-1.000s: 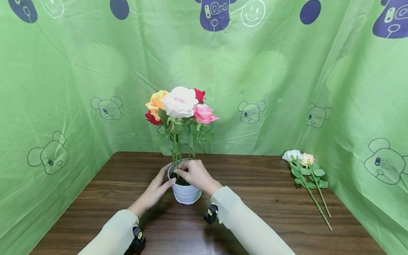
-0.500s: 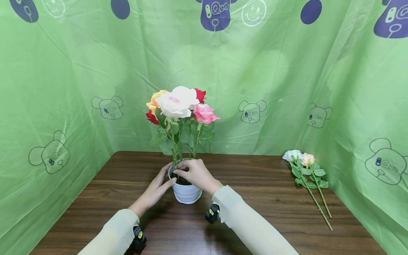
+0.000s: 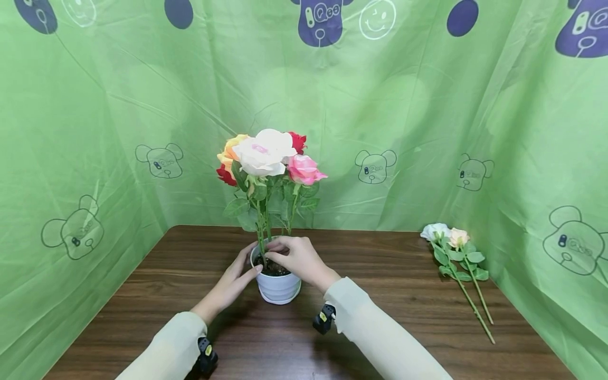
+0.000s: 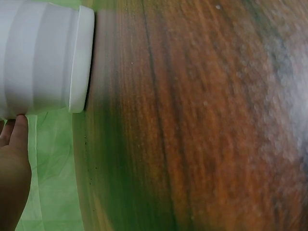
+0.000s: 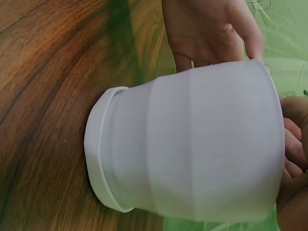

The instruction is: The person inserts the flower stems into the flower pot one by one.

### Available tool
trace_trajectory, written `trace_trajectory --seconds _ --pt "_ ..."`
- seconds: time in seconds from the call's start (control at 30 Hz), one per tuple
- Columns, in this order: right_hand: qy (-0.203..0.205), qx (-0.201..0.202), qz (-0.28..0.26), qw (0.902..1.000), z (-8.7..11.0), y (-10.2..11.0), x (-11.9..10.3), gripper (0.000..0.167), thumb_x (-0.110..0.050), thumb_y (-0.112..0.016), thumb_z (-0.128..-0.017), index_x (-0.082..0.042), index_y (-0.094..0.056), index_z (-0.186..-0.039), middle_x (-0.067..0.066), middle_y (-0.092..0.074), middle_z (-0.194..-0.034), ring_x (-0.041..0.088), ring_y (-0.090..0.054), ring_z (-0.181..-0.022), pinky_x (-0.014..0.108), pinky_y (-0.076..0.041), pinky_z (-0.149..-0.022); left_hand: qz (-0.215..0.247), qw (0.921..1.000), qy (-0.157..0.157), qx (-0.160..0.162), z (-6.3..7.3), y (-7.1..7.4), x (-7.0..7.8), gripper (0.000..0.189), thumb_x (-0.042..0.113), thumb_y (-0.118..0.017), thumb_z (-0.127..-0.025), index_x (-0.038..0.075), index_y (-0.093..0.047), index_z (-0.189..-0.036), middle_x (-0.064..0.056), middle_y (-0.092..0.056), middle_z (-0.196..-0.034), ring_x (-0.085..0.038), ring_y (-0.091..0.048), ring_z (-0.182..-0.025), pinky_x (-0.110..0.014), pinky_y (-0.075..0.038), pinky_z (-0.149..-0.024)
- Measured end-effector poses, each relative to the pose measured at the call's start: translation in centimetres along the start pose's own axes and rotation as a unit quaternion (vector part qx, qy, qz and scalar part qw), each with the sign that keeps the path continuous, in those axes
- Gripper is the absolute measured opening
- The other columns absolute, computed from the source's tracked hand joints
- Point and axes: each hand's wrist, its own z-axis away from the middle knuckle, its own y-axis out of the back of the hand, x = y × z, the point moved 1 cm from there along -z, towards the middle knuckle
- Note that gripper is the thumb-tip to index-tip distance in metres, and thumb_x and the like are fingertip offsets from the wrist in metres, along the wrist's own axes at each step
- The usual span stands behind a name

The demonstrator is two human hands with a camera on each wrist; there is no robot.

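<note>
A white flower pot (image 3: pixel 278 290) with dark soil stands on its saucer in the middle of the table. Upright in it are roses: white (image 3: pixel 258 158), orange (image 3: pixel 228 149), pink (image 3: pixel 305 169) and red (image 3: pixel 298 141). My left hand (image 3: pixel 234 278) holds the pot's left side, thumb at the rim; in the left wrist view its fingers (image 4: pixel 18 132) touch the pot wall. My right hand (image 3: pixel 299 258) is over the pot's right rim, its thumb and fingertips just right of the front stems (image 3: pixel 263 227). The stems show uncovered down to the soil, beside the fingertips.
Two loose roses, one white (image 3: pixel 435 231) and one peach (image 3: pixel 458 237), lie on the right of the brown wooden table (image 3: pixel 380 285). Green printed cloth (image 3: pixel 332 105) encloses the back and sides.
The front white rose has tilted left, uncovering more white bloom behind it. My right hand has drawn slightly right, off the front stem. My left hand has stayed on the pot.
</note>
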Motion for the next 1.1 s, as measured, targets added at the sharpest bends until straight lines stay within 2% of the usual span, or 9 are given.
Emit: trace_trajectory --seconds 0.37,0.7,0.93,1.1 --pt "-0.009 0.012 -0.006 0.9999 1.5 2.2 1.1 0.021 -0.018 -0.072 -0.094 -0.005 -0.074 -0.111 -0.002 -0.076 -0.097 0.005 -0.07 -0.083 0.022 -0.056 -0.076 -0.005 1.0 0.004 0.006 0.0 -0.1 0.1 0.06 0.02 -0.055 -0.104 0.013 -0.028 -0.157 -0.018 -0.039 -0.154 -0.035 -0.036 -0.142 -0.059 -0.027 -0.112" --pt "-0.001 0.022 -0.004 0.9998 2.7 4.0 1.9 0.02 -0.017 -0.072 -0.095 -0.005 -0.074 -0.11 -0.003 -0.076 -0.098 0.005 -0.069 -0.085 0.024 -0.056 -0.077 -0.008 0.9999 0.011 0.005 0.0 -0.1 0.1 0.062 0.021 -0.056 -0.104 0.011 -0.027 -0.157 -0.019 -0.037 -0.155 -0.036 -0.035 -0.142 -0.058 -0.026 -0.113" --pt "0.0 0.02 0.003 0.9998 3.5 5.2 2.6 0.016 -0.016 -0.071 -0.095 -0.01 -0.075 -0.109 -0.007 -0.075 -0.095 0.004 -0.068 -0.083 0.025 -0.056 -0.077 -0.004 1.0 0.007 0.004 0.0 0.0 0.0 0.061 0.02 -0.056 -0.104 0.011 -0.028 -0.157 -0.019 -0.037 -0.155 -0.035 -0.035 -0.142 -0.056 -0.024 -0.113" --pt "-0.003 0.026 0.013 0.9996 4.1 6.2 3.1 0.017 -0.016 -0.071 -0.095 -0.007 -0.075 -0.109 -0.006 -0.075 -0.094 0.005 -0.069 -0.083 0.028 -0.057 -0.077 -0.004 1.0 0.008 0.004 0.0 0.0 0.0 0.061 0.02 -0.055 -0.104 0.012 -0.027 -0.157 -0.018 -0.037 -0.156 -0.034 -0.034 -0.143 -0.056 -0.024 -0.113"
